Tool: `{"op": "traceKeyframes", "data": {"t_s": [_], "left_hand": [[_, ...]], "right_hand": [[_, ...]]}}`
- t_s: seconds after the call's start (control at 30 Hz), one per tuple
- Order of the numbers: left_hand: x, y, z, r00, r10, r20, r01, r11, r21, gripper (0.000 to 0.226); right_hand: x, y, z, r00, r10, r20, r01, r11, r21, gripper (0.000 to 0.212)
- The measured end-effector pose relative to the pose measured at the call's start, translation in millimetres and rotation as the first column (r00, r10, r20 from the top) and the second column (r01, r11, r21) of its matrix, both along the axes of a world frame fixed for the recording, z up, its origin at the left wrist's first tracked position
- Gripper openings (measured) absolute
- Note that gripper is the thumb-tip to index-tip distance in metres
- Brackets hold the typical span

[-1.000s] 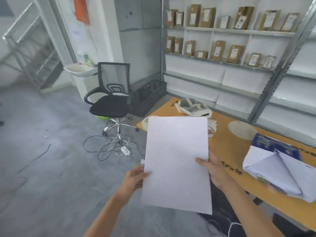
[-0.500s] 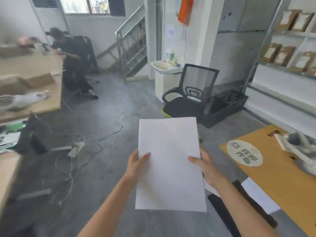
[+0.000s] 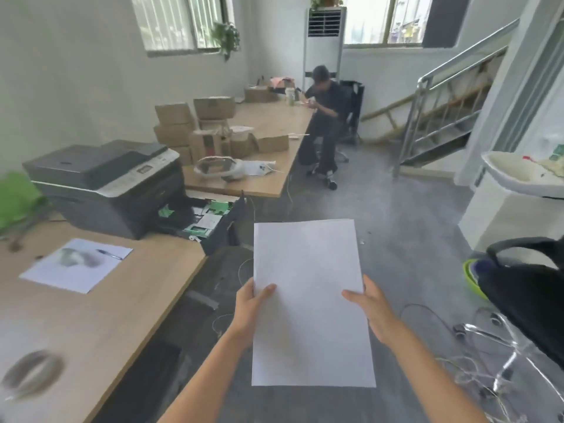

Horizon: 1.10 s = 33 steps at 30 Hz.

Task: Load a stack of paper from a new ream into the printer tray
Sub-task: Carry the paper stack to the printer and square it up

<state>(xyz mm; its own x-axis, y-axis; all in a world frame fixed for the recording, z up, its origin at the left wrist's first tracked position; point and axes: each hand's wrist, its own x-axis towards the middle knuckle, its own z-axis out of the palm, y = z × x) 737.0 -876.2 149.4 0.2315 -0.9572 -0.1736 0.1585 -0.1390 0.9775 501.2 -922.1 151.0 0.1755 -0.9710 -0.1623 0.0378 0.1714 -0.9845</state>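
Note:
I hold a flat stack of white paper (image 3: 308, 288) out in front of me over the grey floor. My left hand (image 3: 248, 309) grips its left edge, thumb on top. My right hand (image 3: 370, 309) grips its right edge the same way. A dark grey printer (image 3: 103, 184) stands on the wooden desk (image 3: 116, 303) to my front left. Its paper tray (image 3: 213, 224) is pulled out over the desk edge, with green guides showing inside. The stack is to the right of the tray and nearer to me.
A sheet with a pen (image 3: 76, 264) lies on the desk. Cardboard boxes (image 3: 195, 126) crowd a second table behind, where a person (image 3: 326, 123) sits. An office chair (image 3: 525, 300) and loose cables (image 3: 476, 374) are at my right, a sink (image 3: 518, 175) and stairs (image 3: 442, 117) beyond.
My view has swung far to the left, from the orange table with the opened ream to the printer desk. Both hands keep the same hold on the paper stack.

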Motion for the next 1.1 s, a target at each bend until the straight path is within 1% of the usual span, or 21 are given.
{"op": "traceKeyframes", "data": {"t_s": [0.07,0.17,0.27,0.37,0.47,0.57,0.63,0.7,0.77,0.9,1.0,1.1], "left_hand": [[18.6,-25.8,4.1,0.996,0.092,-0.007,-0.092,0.996,0.005,0.009],[52.8,-57.8,4.4,0.976,0.218,-0.021,-0.217,0.976,0.026,0.012],[90.9,-82.6,-1.5,0.937,0.347,-0.035,-0.345,0.937,0.049,0.021],[129.6,-104.9,-12.7,0.895,0.443,-0.044,-0.441,0.896,0.053,0.023],[172.7,-126.4,-25.4,0.857,0.512,-0.066,-0.509,0.859,0.050,0.025],[212.3,-145.9,-28.5,0.815,0.576,-0.072,-0.572,0.818,0.069,0.020],[238.5,-156.1,-28.1,0.791,0.607,-0.078,-0.604,0.795,0.059,0.023],[262.7,-163.3,-23.9,0.768,0.638,-0.053,-0.637,0.770,0.042,0.023],[283.4,-166.4,-22.3,0.732,0.680,-0.023,-0.680,0.733,0.034,0.023],[316.5,-162.6,-13.4,0.665,0.746,0.016,-0.747,0.665,0.016,0.024],[337.5,-161.5,-12.0,0.613,0.789,0.032,-0.790,0.614,-0.008,0.033],[347.2,-169.0,-12.1,0.541,0.840,0.052,-0.839,0.543,-0.031,0.035]], "right_hand": [[24.0,-49.4,2.4,0.996,0.088,-0.015,-0.088,0.996,-0.007,0.037],[69.1,-108.5,11.8,0.976,0.217,-0.030,-0.218,0.976,-0.023,0.035],[116.7,-152.6,13.7,0.937,0.347,-0.031,-0.347,0.938,-0.014,0.035],[168.2,-194.9,8.3,0.891,0.451,-0.049,-0.452,0.892,-0.003,0.034],[226.3,-234.4,2.1,0.853,0.519,-0.056,-0.519,0.855,0.017,0.033],[280.0,-268.6,-5.1,0.812,0.579,-0.079,-0.578,0.815,0.035,0.036],[315.2,-288.8,-10.6,0.780,0.622,-0.076,-0.620,0.783,0.050,0.037],[346.5,-305.1,-15.1,0.751,0.657,-0.071,-0.653,0.754,0.065,0.037],[373.8,-317.0,-20.4,0.699,0.713,-0.047,-0.708,0.700,0.089,0.036],[428.1,-335.2,-28.4,0.636,0.772,0.006,-0.765,0.629,0.141,0.021],[466.5,-356.1,-31.6,0.570,0.821,0.009,-0.812,0.562,0.157,0.024],[499.4,-377.0,-27.7,0.501,0.866,0.004,-0.861,0.497,0.110,0.024]]}}
